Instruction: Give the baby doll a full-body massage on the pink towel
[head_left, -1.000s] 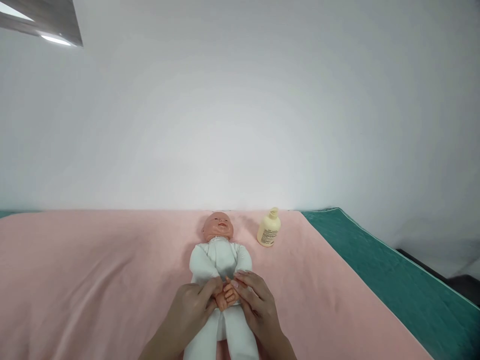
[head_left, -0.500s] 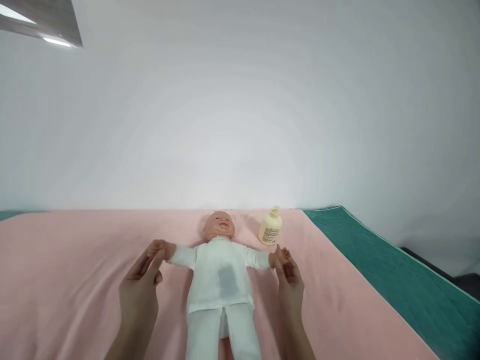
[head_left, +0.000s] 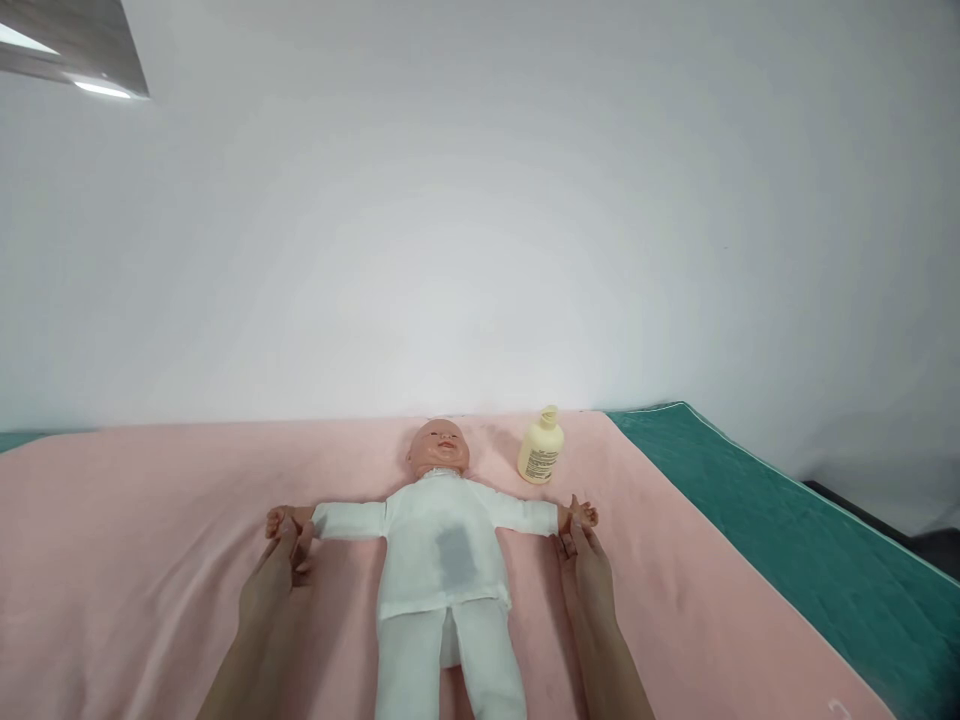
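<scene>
A baby doll (head_left: 442, 540) in a white top and white trousers lies on its back, its head toward the wall and both arms stretched out sideways. A grey patch marks the front of its top. My left hand (head_left: 271, 585) is closed on the doll's hand at the left, thumb on top. At the right, my right hand (head_left: 589, 575) pinches the doll's other hand near the wrist. The lower ends of the doll's legs lie outside the picture.
A pale yellow pump bottle (head_left: 540, 450) stands beside the doll's head, on the right. Beneath everything spreads a pink sheet (head_left: 150, 560), creased at the left. Green cloth (head_left: 780, 530) shows along the right side. A white wall (head_left: 480, 220) rises behind.
Both doll arms are now straighter and farther out to the sides. My left hand has moved left and lower with the doll's hand; my right hand has shifted slightly right.
</scene>
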